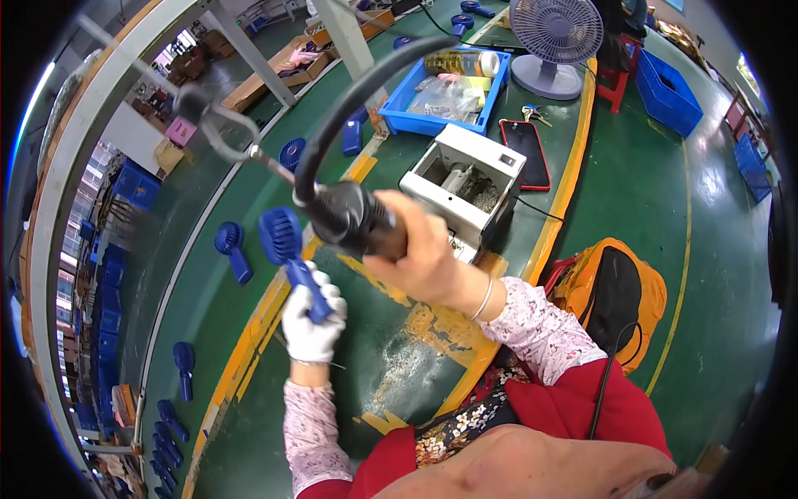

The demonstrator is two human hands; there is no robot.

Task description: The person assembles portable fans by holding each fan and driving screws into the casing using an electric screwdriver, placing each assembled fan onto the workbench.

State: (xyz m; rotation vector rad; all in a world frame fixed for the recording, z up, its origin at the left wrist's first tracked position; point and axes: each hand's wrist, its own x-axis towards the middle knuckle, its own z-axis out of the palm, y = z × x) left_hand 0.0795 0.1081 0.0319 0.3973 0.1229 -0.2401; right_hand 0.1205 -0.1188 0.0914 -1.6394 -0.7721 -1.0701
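In my white-gloved left hand (pixel 312 331) is a blue handheld fan (pixel 281 235), gripped by its handle with its round grille pointing up and away. My bare right hand (pixel 424 254) wraps around a black electric screwdriver (pixel 347 218), just right of the fan. A thick black cable (pixel 320 141) arcs up from the tool, and a metal hanger (pixel 273 166) reaches its top. The driver's tip is hidden behind my right hand, so I cannot tell whether it touches anything. Beyond that hand stands a white screw feeder (pixel 490 152) with small screws inside.
More blue handheld fans (pixel 233 249) lie along the green surface at left. Behind the feeder are a blue tray (pixel 420 125) of bags, a phone (pixel 527 156), keys (pixel 536 115) and a desk fan (pixel 555 32). An orange and black bag (pixel 644 291) is at right. A metal post (pixel 345 41) rises at the back.
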